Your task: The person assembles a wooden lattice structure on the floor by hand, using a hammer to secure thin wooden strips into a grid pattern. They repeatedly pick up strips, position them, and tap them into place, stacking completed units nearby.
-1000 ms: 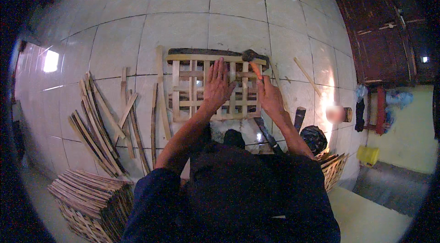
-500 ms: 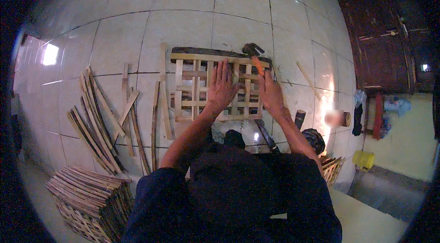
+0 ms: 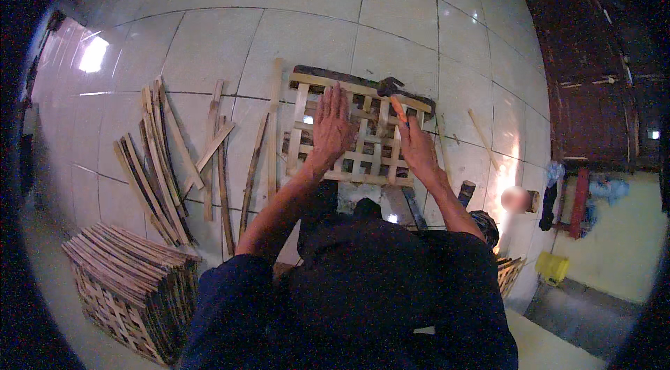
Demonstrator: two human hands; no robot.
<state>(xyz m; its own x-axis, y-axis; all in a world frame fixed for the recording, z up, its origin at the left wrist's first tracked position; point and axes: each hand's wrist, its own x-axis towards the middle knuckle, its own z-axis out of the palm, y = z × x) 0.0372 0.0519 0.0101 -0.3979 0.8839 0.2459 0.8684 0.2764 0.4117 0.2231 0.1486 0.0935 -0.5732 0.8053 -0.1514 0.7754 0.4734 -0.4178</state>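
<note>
A woven lattice panel of pale wooden strips lies on the tiled floor in front of me. My left hand rests flat on its left half, fingers stretched toward the far edge. In my right hand is a hammer, gripped by its orange handle. The hammer's dark head is at the panel's far rim, right of my left fingertips; whether it touches the strip I cannot tell. A dark bar runs along that far edge.
Loose wooden strips lie spread to the left. A tall stack of lattice panels stands at the near left. Rightward are a short dark cylinder, a thin stick, a yellow container and a dark wooden structure.
My left hand has shifted left along the panel. The hammer head has moved left and nearer, onto the panel's far edge. The whole view has turned slightly.
</note>
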